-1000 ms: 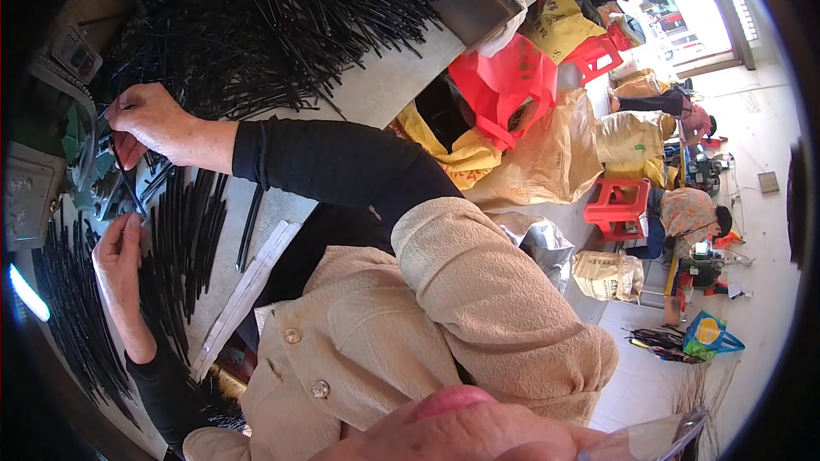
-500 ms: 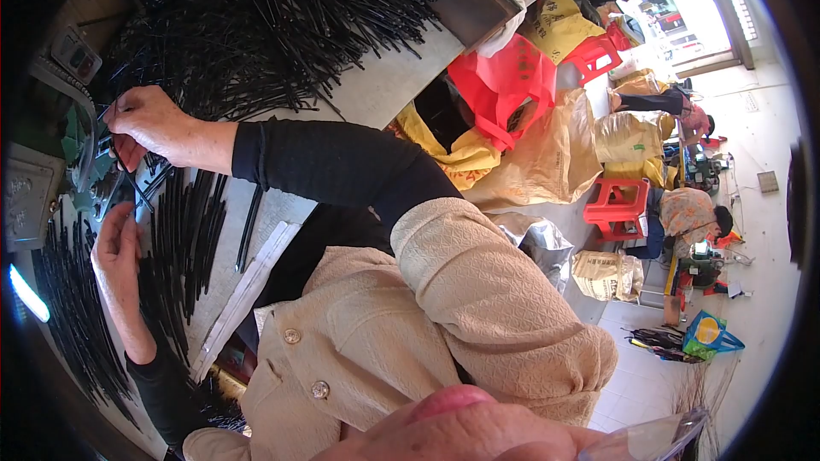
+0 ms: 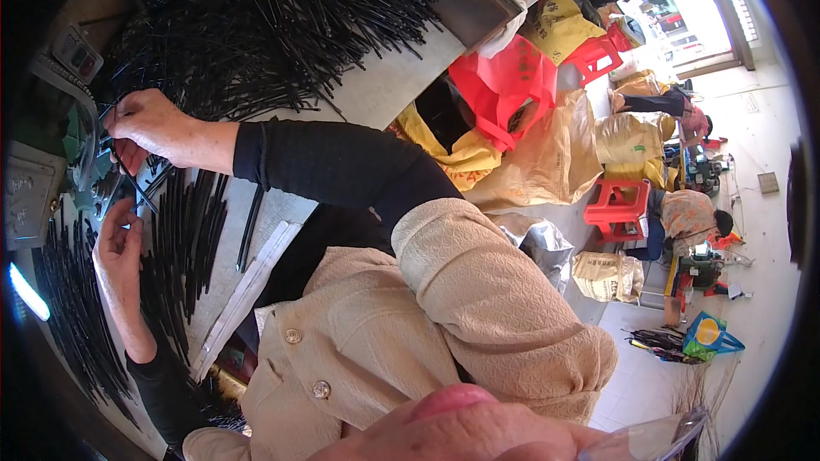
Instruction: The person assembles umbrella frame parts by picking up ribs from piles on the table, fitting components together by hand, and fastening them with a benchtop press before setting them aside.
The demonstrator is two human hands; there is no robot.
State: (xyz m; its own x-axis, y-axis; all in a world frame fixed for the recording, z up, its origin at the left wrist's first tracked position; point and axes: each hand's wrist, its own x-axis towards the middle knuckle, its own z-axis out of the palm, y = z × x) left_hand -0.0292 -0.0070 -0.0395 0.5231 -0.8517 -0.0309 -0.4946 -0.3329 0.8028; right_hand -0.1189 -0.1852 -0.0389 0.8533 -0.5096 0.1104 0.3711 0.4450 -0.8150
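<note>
My right hand (image 3: 152,126) is closed in a pinch beside a green machine (image 3: 85,149). From under it a thin black strip (image 3: 130,177) slants down toward my left hand (image 3: 118,249). The left fingers are curled, thumb near forefinger, close to the strip's lower end; whatever they hold is too small to make out. Long black strips (image 3: 192,230) lie side by side on the worktable (image 3: 226,235) by my left wrist. More black strips (image 3: 77,316) are spread beyond that wrist. A large tangled heap of black strips (image 3: 282,34) covers the table past my right hand.
A metal plate (image 3: 32,196) and a small control box (image 3: 77,55) sit by the machine. A white bar (image 3: 248,299) lies along the table edge. Red bags (image 3: 504,81), woven sacks (image 3: 547,158) and a red stool (image 3: 617,209) stand on the floor. People (image 3: 688,218) sit farther off.
My left hand has shifted slightly, its thumb and forefinger now more curled, with a small gap showing between them. My right hand stays almost in place by the machine.
</note>
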